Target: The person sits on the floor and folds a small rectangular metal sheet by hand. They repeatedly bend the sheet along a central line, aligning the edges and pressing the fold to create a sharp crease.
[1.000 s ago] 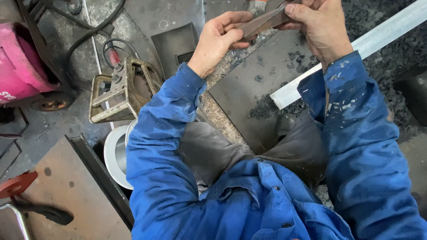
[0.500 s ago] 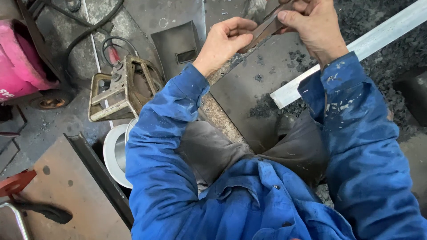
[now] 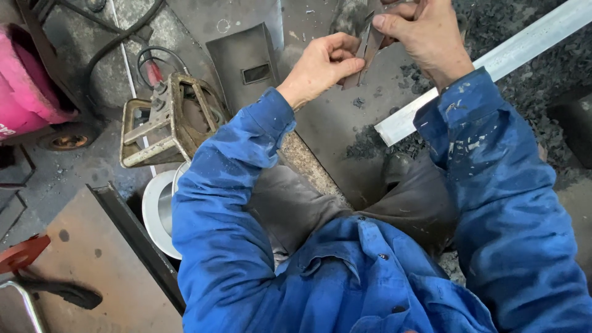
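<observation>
Both hands, left hand [image 3: 324, 65] and right hand [image 3: 419, 31], pinch a thin metal strip [image 3: 368, 49] in their fingers; its sharp edge could cut skin if it slips.

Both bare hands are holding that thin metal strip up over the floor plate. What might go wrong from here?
1. The left hand and right hand grip the narrow metal strip without gloves, so an edge may cut the fingers.
2. If the strip slips, it would likely drop onto the steel plate near the person's knees.
3. Dark grit and a pale bar lie close by, so footing may be poor.
</observation>
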